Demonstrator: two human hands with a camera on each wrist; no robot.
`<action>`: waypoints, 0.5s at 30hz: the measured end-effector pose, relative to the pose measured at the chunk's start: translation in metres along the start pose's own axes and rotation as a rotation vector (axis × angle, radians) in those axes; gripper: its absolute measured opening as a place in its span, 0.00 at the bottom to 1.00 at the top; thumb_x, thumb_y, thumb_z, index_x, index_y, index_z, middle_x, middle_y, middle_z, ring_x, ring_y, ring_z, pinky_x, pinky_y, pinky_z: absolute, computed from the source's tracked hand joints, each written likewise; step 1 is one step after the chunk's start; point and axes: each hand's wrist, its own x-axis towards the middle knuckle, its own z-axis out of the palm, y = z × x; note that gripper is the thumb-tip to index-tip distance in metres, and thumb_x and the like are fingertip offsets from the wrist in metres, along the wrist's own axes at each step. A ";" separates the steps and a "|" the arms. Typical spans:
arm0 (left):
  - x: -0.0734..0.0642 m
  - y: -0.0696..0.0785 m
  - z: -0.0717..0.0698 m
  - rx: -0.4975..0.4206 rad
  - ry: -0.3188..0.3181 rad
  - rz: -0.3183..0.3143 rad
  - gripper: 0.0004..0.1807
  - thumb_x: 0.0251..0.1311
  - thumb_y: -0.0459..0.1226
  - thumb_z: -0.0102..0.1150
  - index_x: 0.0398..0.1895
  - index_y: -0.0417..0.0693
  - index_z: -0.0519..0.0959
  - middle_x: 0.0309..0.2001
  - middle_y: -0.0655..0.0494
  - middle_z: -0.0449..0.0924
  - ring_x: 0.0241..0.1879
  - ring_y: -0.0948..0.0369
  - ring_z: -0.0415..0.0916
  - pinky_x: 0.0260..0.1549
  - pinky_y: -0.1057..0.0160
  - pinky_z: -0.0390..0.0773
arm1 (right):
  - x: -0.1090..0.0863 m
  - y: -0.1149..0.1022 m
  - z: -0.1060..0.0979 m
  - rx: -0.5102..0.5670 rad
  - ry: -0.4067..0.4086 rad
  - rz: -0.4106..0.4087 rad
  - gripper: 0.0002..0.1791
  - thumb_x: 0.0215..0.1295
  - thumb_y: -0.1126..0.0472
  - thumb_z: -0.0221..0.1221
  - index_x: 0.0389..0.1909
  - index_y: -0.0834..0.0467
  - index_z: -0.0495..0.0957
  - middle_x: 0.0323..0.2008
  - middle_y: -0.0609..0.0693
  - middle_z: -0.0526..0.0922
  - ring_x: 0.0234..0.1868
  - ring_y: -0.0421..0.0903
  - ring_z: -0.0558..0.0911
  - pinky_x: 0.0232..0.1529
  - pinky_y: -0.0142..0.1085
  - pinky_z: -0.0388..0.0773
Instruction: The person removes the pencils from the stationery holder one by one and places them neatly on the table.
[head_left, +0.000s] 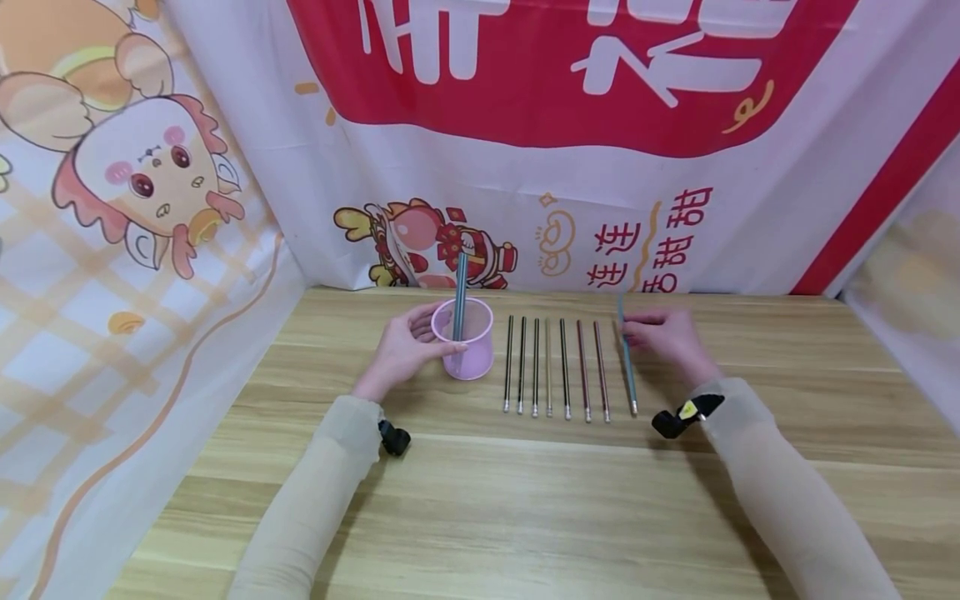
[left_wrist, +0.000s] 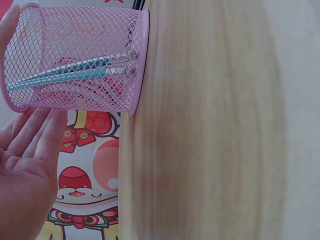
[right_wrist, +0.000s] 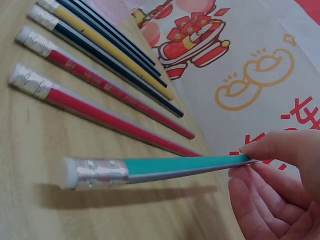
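My left hand [head_left: 399, 354] holds a pink mesh pencil cup [head_left: 476, 363], its thumb at the rim and its fingers round the far side. Teal pencils [head_left: 460, 287] stand leaning inside the cup, eraser ends down in the left wrist view. Out to the right, my right hand [head_left: 670, 337] pinches another teal pencil [right_wrist: 185, 166] between thumb and fingertips, near the end away from its white eraser. In the right wrist view that pencil is lifted over the table and casts a shadow.
Between the hands lies a row of pencils on the wooden table [head_left: 525, 508]: two red ones [right_wrist: 110, 117], a yellow one [right_wrist: 107, 45] and several dark ones [right_wrist: 105, 52], erasers towards me. A printed cloth [head_left: 480, 167] hangs along the table's back edge.
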 end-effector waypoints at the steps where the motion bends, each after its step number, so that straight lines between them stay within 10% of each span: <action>1: 0.000 0.000 0.000 0.001 -0.001 0.000 0.50 0.43 0.42 0.85 0.72 0.43 0.69 0.64 0.47 0.76 0.60 0.54 0.76 0.61 0.60 0.77 | 0.000 0.001 0.000 -0.001 -0.008 0.008 0.22 0.70 0.61 0.65 0.59 0.68 0.79 0.45 0.59 0.87 0.35 0.42 0.87 0.42 0.33 0.87; 15: 0.000 0.002 0.000 0.001 0.000 0.008 0.49 0.44 0.41 0.85 0.71 0.43 0.70 0.63 0.48 0.77 0.60 0.54 0.77 0.59 0.65 0.78 | 0.002 0.008 0.010 0.002 -0.019 0.091 0.23 0.67 0.62 0.67 0.59 0.67 0.79 0.46 0.59 0.87 0.35 0.42 0.87 0.41 0.34 0.87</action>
